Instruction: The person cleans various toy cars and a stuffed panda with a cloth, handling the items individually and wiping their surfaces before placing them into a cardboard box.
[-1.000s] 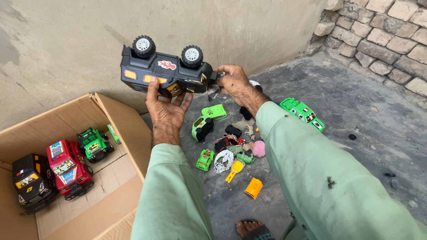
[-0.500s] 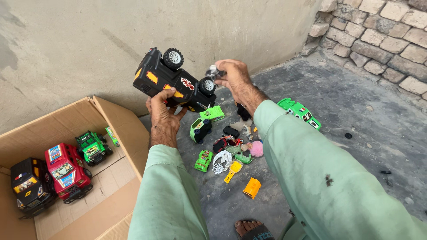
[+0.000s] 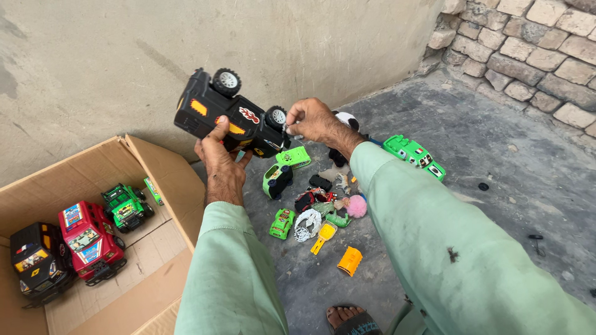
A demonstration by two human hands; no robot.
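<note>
Tilted further since the earlier frame, the black truck [image 3: 233,118] is held wheels-up above the floor — left hand [image 3: 220,158] clamped on its body, right hand [image 3: 313,121] pinching its front end. Below lie scattered toys [image 3: 310,205]; left, a box [image 3: 158,180].

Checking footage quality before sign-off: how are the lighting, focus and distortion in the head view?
Head view: soft, even daylight, no glare, only faint shadows under the toys; black toy truck, left hand and right hand are sharp, no motion blur; wide-angle stretch enlarges the sleeves at the bottom edge.
</note>
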